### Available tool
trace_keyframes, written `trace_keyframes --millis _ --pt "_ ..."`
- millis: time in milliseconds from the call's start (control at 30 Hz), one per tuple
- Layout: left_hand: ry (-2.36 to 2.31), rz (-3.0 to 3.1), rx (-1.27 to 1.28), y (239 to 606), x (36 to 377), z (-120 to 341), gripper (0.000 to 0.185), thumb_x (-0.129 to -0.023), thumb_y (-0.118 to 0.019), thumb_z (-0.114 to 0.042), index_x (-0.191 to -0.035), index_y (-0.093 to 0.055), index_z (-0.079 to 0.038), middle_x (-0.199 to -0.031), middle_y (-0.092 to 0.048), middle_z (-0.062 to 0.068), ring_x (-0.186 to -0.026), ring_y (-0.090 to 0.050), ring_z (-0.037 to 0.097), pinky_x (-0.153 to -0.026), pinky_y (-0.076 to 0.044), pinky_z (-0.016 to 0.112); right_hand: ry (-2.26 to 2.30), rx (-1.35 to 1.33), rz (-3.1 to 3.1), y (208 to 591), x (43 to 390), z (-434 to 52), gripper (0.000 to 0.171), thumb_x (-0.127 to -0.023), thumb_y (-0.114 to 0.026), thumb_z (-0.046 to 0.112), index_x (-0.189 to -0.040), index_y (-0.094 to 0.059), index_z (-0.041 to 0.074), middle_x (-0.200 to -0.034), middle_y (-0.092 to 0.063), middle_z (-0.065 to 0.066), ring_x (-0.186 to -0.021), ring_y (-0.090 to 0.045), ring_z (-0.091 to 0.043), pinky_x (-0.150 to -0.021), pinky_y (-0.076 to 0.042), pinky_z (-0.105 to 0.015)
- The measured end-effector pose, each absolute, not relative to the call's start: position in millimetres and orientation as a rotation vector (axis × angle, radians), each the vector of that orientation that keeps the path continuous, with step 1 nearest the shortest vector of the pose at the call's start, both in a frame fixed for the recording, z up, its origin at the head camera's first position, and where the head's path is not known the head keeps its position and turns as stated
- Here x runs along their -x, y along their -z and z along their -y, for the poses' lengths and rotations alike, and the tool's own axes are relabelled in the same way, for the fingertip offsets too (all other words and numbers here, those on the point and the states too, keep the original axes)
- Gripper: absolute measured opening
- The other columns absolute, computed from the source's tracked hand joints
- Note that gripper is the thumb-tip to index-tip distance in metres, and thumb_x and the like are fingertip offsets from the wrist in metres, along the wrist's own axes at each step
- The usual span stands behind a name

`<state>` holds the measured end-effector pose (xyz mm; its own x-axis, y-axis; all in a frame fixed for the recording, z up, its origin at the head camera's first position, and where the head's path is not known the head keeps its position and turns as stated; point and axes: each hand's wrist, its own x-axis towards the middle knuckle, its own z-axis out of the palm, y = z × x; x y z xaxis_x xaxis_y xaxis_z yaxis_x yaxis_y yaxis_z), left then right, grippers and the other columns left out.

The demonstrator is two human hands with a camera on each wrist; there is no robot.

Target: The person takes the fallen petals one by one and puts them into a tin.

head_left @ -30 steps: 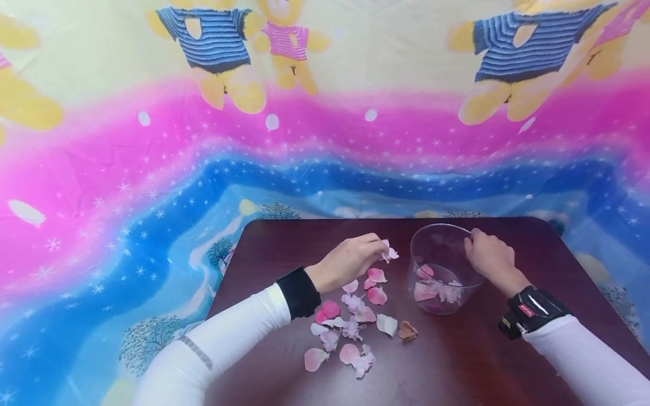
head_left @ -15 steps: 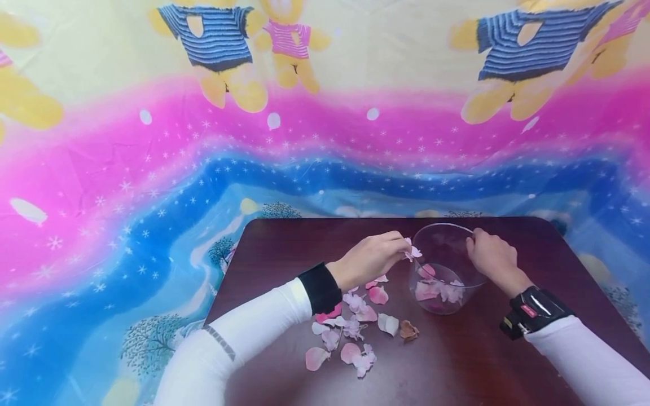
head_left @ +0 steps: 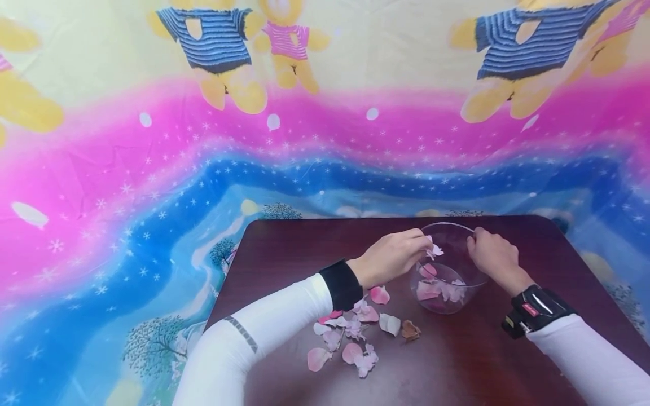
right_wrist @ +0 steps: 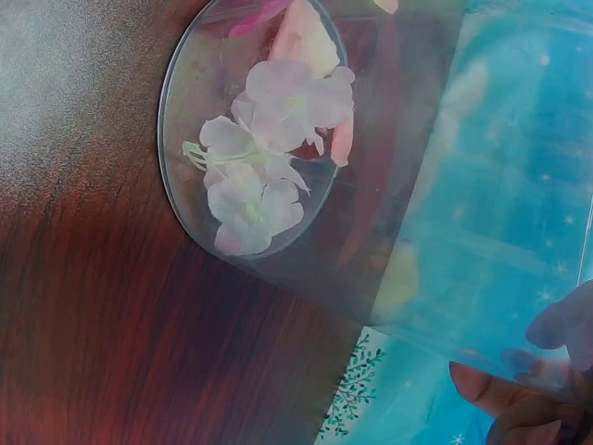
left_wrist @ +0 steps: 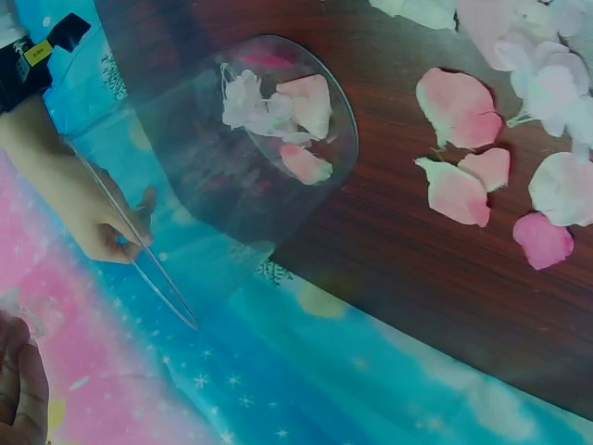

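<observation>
A clear glass bowl stands on the dark wooden table; pink and pale petals lie in its bottom. My left hand pinches a pale pink petal over the bowl's left rim. My right hand grips the rim on the right side, its fingers curled over the glass. The left wrist view shows the bowl from above and my right hand on its rim.
Several loose petals lie scattered on the table left of the bowl, with one brown dried petal among them. A bright printed cloth hangs behind and drapes round the table's far and left edges.
My left hand has carried the pale petal rightward from above the loose pile to the bowl's left rim. My right hand has stayed on the rim.
</observation>
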<state>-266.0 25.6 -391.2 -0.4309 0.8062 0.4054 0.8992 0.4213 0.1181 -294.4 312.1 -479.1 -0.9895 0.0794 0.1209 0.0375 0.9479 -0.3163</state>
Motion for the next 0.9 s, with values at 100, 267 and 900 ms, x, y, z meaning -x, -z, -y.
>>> trace_keyframes --millis 100,267,900 --pt "0.434 2.409 1.458 390.7 266.9 -33.4 0.014 -0.103 -0.060 -0.018 -0.112 -0.070 -0.016 -0.105 -0.068 -0.004 -0.091 -0.062 0.004 -0.086 -0.051 0.014 -0.478 0.090 2.965 479.4 295.0 -311.6 0.030 -0.101 -0.045 0.026 -0.095 -0.057 -0.001 -0.084 -0.065 -0.030 -0.075 -0.063 -0.049 -0.050 -0.042 -0.054" --pt "0.337 2.458 1.405 393.9 269.1 -49.3 0.012 -0.103 -0.060 -0.021 -0.110 -0.070 -0.019 -0.102 -0.066 -0.007 -0.092 -0.063 0.001 -0.086 -0.050 0.011 -0.479 0.091 2.964 479.1 295.8 -312.6 0.030 -0.101 -0.045 0.026 -0.093 -0.057 0.000 -0.080 -0.064 -0.028 -0.072 -0.062 -0.048 -0.050 -0.041 -0.053" --pt "0.007 3.102 1.373 409.8 256.3 -50.4 0.077 -0.094 -0.031 -0.080 -0.156 0.007 -0.054 -0.172 0.003 -0.011 -0.159 0.010 0.015 -0.131 -0.006 0.042 -0.476 0.090 3.008 477.8 294.2 -311.6 0.033 -0.103 -0.043 0.026 -0.101 -0.056 -0.004 -0.078 -0.063 -0.026 -0.070 -0.062 -0.044 -0.052 -0.044 -0.053"
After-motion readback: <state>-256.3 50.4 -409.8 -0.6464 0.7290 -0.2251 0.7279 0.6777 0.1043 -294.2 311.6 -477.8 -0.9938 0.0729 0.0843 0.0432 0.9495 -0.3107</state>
